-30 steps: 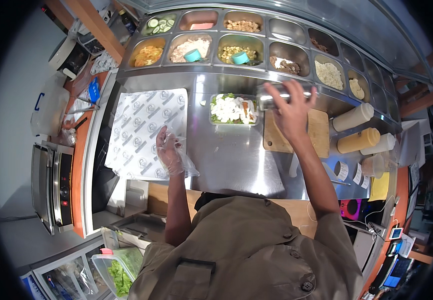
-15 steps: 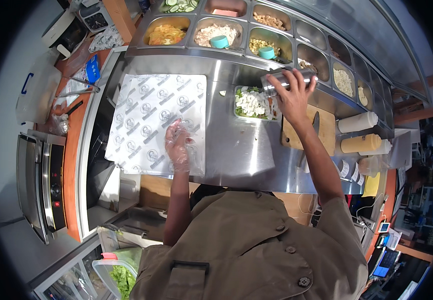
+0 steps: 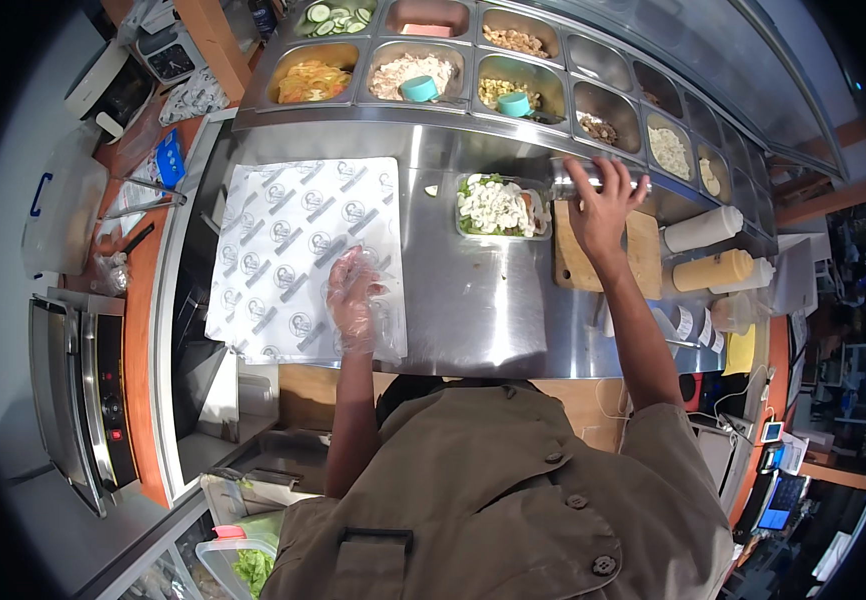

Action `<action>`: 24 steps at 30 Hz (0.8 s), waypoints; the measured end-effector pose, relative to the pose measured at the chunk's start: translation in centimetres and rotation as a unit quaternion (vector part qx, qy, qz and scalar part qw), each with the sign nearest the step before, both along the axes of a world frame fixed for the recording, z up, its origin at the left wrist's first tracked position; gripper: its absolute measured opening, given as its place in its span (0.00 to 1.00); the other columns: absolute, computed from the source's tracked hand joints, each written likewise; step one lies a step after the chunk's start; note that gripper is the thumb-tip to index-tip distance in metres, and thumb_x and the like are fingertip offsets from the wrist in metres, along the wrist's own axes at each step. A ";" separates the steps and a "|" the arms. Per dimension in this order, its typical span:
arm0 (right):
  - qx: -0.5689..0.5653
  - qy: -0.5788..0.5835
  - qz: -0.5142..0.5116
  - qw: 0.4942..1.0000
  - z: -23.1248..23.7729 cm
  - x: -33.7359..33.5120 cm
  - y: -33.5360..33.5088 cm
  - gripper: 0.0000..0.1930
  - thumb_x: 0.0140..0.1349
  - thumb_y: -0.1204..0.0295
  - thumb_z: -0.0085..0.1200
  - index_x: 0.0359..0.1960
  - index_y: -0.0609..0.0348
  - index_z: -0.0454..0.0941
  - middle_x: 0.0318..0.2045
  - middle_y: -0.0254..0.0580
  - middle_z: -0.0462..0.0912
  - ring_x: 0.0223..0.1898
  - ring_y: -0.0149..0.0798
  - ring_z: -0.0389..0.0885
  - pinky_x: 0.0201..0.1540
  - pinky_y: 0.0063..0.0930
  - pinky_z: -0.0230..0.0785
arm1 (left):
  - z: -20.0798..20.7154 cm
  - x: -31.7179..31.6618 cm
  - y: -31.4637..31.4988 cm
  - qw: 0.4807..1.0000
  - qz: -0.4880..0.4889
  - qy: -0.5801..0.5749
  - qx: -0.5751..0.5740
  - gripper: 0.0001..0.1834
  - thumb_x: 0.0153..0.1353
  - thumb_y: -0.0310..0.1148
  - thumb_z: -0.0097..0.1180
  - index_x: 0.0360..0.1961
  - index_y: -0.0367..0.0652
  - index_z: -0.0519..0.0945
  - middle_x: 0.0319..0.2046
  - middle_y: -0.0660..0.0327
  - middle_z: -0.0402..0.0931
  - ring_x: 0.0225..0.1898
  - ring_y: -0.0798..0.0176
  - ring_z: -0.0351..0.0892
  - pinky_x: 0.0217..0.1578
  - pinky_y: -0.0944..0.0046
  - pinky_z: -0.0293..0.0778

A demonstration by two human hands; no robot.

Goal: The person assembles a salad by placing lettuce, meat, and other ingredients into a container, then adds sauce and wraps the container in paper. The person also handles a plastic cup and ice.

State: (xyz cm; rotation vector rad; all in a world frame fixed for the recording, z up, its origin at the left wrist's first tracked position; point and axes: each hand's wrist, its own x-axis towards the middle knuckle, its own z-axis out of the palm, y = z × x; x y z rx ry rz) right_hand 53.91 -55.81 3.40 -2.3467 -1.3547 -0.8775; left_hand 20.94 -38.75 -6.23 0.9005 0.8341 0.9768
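Note:
My right hand (image 3: 603, 205) is closed around a metal shaker (image 3: 562, 180), held nearly on its side above the top edge of the wooden cutting board (image 3: 605, 262). Just left of the shaker is a clear plastic container (image 3: 501, 237) of salad, with green leaves under chopped white pieces and something orange at its right side. My left hand (image 3: 354, 300) wears a loose clear plastic glove. It hovers over or rests on the printed white paper sheet (image 3: 263, 240), holding nothing, its fingers loosely bent and apart.
Metal food pans (image 3: 313, 82) line the back, two with turquoise scoops (image 3: 419, 89). Squeeze bottles (image 3: 713, 270) lie at the right beside the cutting board. A small pale green piece (image 3: 431, 190) sits on the steel counter (image 3: 453, 300). An oven (image 3: 88, 390) stands at far left.
My right hand has drawn the shaker right, off the salad container's edge, and it lies more level. My left hand stays over the paper. The whole view has shifted slightly.

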 end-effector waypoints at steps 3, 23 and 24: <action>-0.019 -0.033 -0.009 0.999 -0.3 0.5 -0.9 0.34 0.50 0.77 0.63 0.59 0.24 0.78 0.56 0.37 0.73 0.64 0.47 0.66 0.71 0.72 0.34 | 0.6 0.1 -0.5 1.000 -0.006 -0.005 0.002 0.24 0.64 0.31 0.59 0.60 0.35 0.74 0.54 0.59 0.77 0.38 0.67 0.78 0.36 0.65 0.76; 0.435 0.288 -0.045 0.852 0.3 5.0 -27.8 0.46 0.48 0.64 0.78 0.66 0.65 0.64 0.52 0.45 0.77 0.48 0.38 0.80 0.52 0.36 0.72 | 3.3 -0.4 -7.8 0.996 -0.028 0.074 -0.039 0.25 0.67 0.35 0.59 0.64 0.42 0.73 0.45 0.62 0.78 0.39 0.68 0.77 0.40 0.65 0.76; 0.442 0.334 -0.148 0.819 -0.4 7.0 -31.7 0.46 0.48 0.60 0.78 0.66 0.64 0.65 0.53 0.49 0.78 0.50 0.42 0.79 0.56 0.37 0.71 | 3.5 -0.8 -8.1 0.995 0.004 0.084 -0.053 0.26 0.67 0.36 0.59 0.65 0.44 0.72 0.45 0.63 0.78 0.40 0.68 0.76 0.42 0.66 0.75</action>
